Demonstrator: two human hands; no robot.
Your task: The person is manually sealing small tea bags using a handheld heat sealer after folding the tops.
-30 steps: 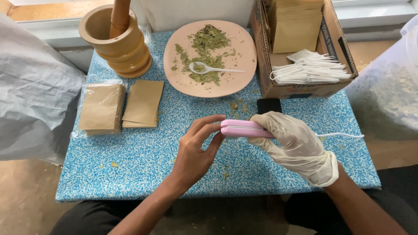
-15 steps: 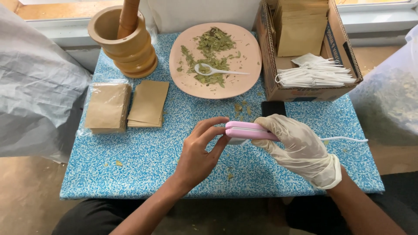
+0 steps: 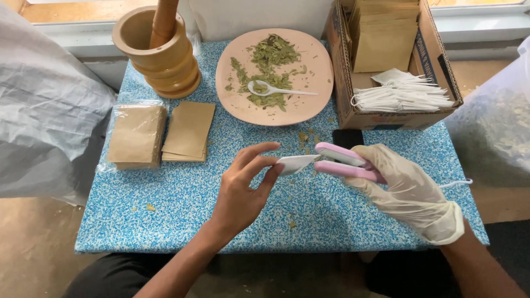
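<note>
Small desk [image 3: 182, 204] with a speckled blue-and-white top, kinda terrazzo looking, set against a windowsill with bare floor on both sides. Near the front edge the bare left hand [image 3: 243, 190] has its grip pinched shut on a small white paper sachet [image 3: 296, 164], thumb and fingers on the left end. The right hand [image 3: 411, 190], in a thin cream latex glove, is wrapped around a pink clamp-style sealer [image 3: 345, 161] whose two arms are slightly apart, tips just beside the sachet's right end. Toward the left edge lie flat brown paper pouches [image 3: 189, 131]. Along the back edge: a turned wooden mortar with pestle [image 3: 160, 52], a pinkish round plate [image 3: 314, 77] of dried green leaves with a white spoon [image 3: 276, 90], and a cardboard box [image 3: 381, 118] of pouches and white sachets.
</note>
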